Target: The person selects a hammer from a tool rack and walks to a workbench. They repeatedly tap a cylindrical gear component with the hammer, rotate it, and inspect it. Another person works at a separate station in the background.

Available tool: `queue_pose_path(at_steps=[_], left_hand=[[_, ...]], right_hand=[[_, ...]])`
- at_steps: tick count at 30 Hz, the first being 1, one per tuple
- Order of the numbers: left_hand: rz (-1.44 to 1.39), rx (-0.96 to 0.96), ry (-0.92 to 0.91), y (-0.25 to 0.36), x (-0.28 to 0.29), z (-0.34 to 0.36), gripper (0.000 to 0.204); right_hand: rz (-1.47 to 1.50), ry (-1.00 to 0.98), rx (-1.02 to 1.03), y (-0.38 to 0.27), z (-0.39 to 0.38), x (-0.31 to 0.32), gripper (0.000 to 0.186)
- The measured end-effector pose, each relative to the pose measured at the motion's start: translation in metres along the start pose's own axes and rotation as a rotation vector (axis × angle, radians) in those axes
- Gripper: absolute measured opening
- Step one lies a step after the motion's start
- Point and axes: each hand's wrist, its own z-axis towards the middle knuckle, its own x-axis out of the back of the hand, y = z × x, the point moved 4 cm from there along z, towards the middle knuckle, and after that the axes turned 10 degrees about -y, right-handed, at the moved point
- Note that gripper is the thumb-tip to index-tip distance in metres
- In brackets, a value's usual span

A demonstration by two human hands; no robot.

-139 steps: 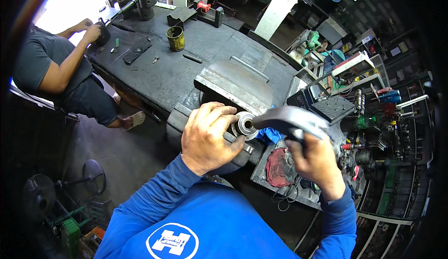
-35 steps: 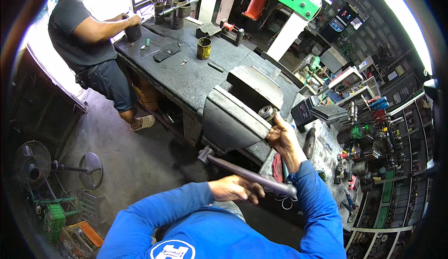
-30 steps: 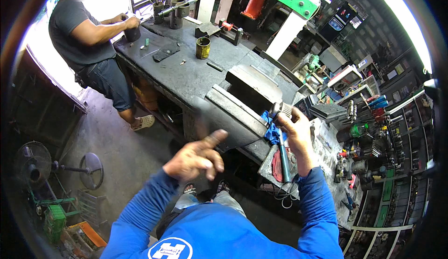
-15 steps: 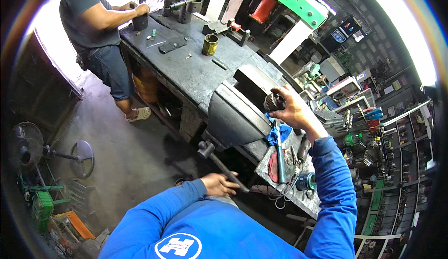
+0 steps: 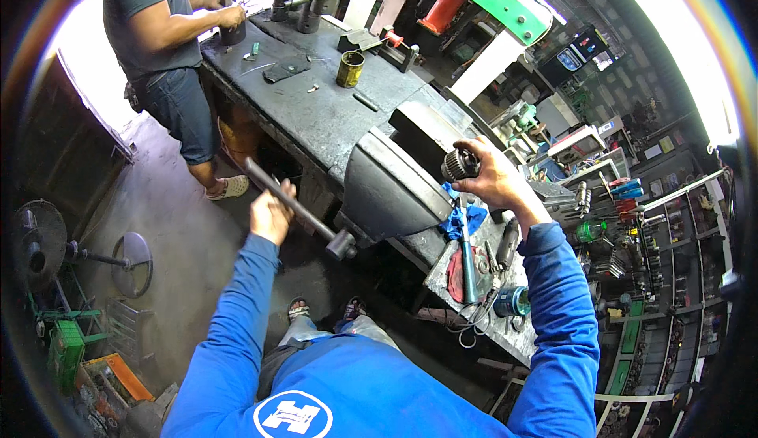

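Note:
In my right hand (image 5: 499, 176) is a small dark metal gear (image 5: 455, 165) with teeth around its rim. My thumb and fingers grip it from the right, just above the right end of the big bench vise (image 5: 395, 189). My left hand (image 5: 271, 214) is closed around the long bar handle (image 5: 300, 211) on the vise's front, near the bar's upper left end. The bar slants down rightward to the screw head (image 5: 341, 245). Between the vise jaws lies a dark gap, partly hidden behind the gear.
A hammer (image 5: 468, 268), a blue rag (image 5: 464, 221) and a blue-green can (image 5: 512, 302) lie on the bench corner. Farther along the workbench (image 5: 316, 114) stands a yellow tin (image 5: 350, 69). Another person (image 5: 154, 35) works at its far left end. A fan (image 5: 38, 248) stands left.
The vise handle has swung from pointing down right to pointing up left, and my left hand has moved up and left with it. My right hand still holds the gear in nearly the same place.

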Motion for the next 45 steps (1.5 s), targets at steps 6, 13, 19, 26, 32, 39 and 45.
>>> queue_pose_path(at_steps=[6, 13, 19, 26, 32, 39, 45], left_hand=[[1.004, -0.306, -0.991, -0.022, -0.16, -0.126, 0.078], [0.881, 0.63, -0.522, -0.183, -0.029, -0.112, 0.051], [0.513, -0.297, -0.135, 0.043, -0.072, -0.004, 0.052], [1.137, 0.33, -1.242, -0.111, -0.181, -0.178, 0.079], [0.828, 0.798, -0.069, -0.146, -0.004, -0.082, 0.033], [0.899, -0.127, -0.563, -0.047, -0.109, -0.105, 0.064], [1.055, 0.437, -0.488, -0.156, -0.053, -0.112, 0.055]], right_hand=[[0.011, -0.025, -0.026, -0.003, 0.001, 0.002, 0.078], [-0.012, -0.031, -0.043, 0.0, 0.0, 0.003, 0.079], [0.022, -0.032, -0.014, 0.009, -0.002, 0.0, 0.08], [0.039, -0.054, 0.026, 0.0, 0.003, 0.008, 0.079], [0.013, -0.024, 0.022, -0.005, -0.003, 0.015, 0.072], [0.061, 0.005, 0.067, 0.0, -0.009, 0.015, 0.074], [0.078, -0.103, 0.029, 0.012, -0.004, 0.009, 0.078]])
